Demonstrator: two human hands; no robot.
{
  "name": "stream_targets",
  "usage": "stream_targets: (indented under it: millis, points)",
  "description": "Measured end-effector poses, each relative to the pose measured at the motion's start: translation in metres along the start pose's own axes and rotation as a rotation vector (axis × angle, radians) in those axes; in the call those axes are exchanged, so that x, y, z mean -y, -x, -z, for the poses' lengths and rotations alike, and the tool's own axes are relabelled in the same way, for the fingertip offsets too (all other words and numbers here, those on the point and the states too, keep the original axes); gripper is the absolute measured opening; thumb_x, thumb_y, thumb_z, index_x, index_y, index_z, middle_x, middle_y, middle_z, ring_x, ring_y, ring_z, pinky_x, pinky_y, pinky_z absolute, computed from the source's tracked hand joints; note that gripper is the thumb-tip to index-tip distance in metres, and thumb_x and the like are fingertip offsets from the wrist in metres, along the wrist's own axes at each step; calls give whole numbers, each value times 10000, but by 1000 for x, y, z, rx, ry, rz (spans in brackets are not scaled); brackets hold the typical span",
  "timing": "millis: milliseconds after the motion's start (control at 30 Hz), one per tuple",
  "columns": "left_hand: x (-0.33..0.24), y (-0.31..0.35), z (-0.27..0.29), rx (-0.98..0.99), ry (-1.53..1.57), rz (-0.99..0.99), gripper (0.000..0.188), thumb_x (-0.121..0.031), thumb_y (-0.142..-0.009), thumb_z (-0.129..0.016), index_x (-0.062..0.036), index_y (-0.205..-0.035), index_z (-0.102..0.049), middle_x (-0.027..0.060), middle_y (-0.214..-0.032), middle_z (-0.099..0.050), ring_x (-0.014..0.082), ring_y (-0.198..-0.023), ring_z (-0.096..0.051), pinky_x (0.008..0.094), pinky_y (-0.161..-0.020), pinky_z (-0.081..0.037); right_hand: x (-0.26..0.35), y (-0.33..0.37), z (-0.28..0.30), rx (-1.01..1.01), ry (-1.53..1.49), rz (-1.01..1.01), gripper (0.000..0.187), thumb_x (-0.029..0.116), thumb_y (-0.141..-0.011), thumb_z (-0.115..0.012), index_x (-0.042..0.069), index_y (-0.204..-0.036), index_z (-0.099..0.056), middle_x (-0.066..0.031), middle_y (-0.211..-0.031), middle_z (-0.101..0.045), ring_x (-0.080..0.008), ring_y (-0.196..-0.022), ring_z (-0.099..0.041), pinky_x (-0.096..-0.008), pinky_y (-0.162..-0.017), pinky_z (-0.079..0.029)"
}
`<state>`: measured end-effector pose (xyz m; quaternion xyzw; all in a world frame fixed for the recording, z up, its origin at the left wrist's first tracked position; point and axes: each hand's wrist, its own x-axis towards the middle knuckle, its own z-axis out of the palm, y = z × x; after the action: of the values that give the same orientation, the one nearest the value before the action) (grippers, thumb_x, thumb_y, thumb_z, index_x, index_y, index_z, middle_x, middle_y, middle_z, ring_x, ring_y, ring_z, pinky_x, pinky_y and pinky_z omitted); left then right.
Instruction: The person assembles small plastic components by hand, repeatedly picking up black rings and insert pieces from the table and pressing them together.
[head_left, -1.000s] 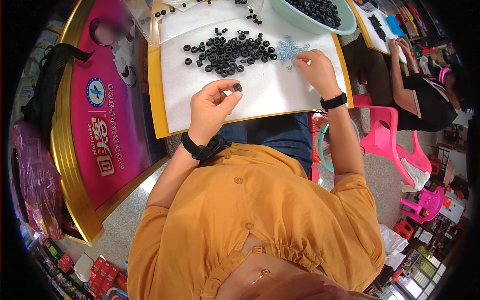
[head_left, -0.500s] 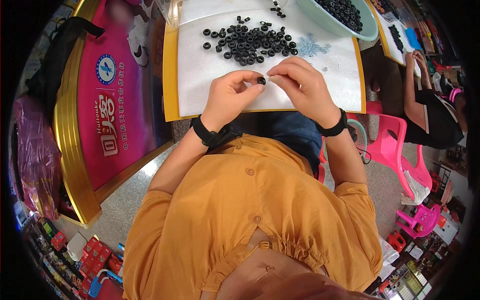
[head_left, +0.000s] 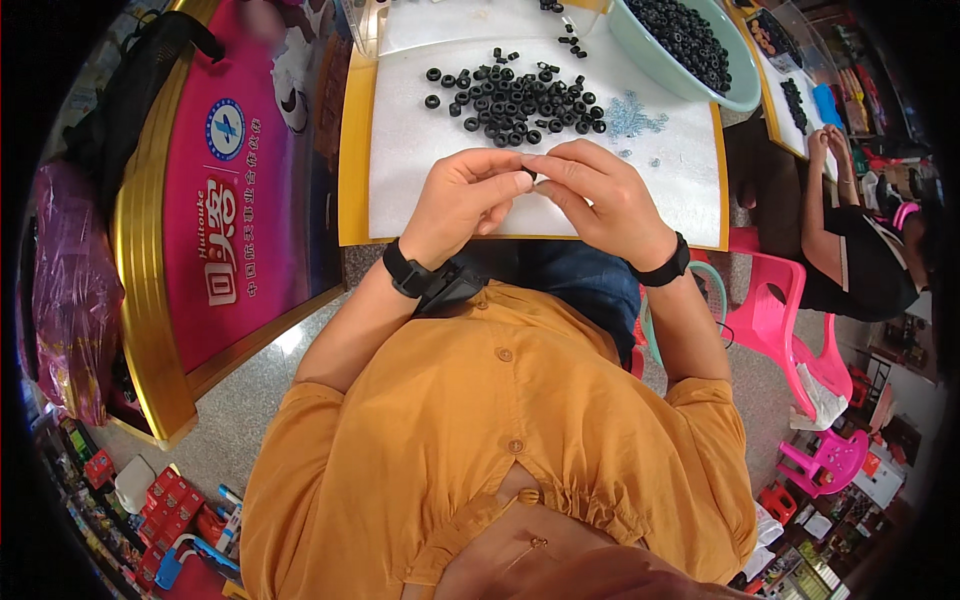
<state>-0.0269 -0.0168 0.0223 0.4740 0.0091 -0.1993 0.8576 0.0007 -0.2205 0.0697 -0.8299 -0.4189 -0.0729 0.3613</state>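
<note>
Over the near edge of the white-covered table, my left hand (head_left: 458, 205) pinches a small black ring-shaped part (head_left: 530, 173) between thumb and forefinger. My right hand (head_left: 608, 198) meets it from the other side, with its thumb and fingertips closed against the same part. Whether the right fingertips also hold something tiny is hidden. Just beyond both hands lies a loose pile of black ring-shaped parts (head_left: 515, 105). To the right of the pile is a small heap of tiny, pale blue, see-through pieces (head_left: 632, 118).
A pale green basin (head_left: 745, 98) full of black parts stands at the back right, and a clear plastic box (head_left: 364, 32) at the back left. Another person (head_left: 850, 240) works at a table on the right, beside a pink chair (head_left: 770, 265). A pink banner (head_left: 225, 190) stands left.
My right fingertips have come left to meet the black part in my left hand, closing the small gap between the hands. The whole view has shifted slightly.
</note>
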Motion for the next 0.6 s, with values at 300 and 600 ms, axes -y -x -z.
stream_targets:
  millis: [300, 600]
  points:
    - [-1, -6, 9, -53, -58, -101, 242, -127, -952, -645, -5, -1159, -678, 37, -864, -667, 45, -589, -516, 191, -477, -400, -28, -31, 4, 31, -27, -140, 225, 65, -852, -685, 107, -1070, -719, -84, -889, -656, -275, -803, -639, -347, -684, -526]
    - [3, -13, 15, -101, -203, -115, 240, -143, -953, -644, -30, -1161, -687, 14, -774, -627, 41, -586, -503, 192, -479, -396, -143, -65, 5, 48, 424, -358, 182, 161, -895, -635, 69, -1020, -730, -117, -1012, -694, -320, -920, -653, -381, -824, -510]
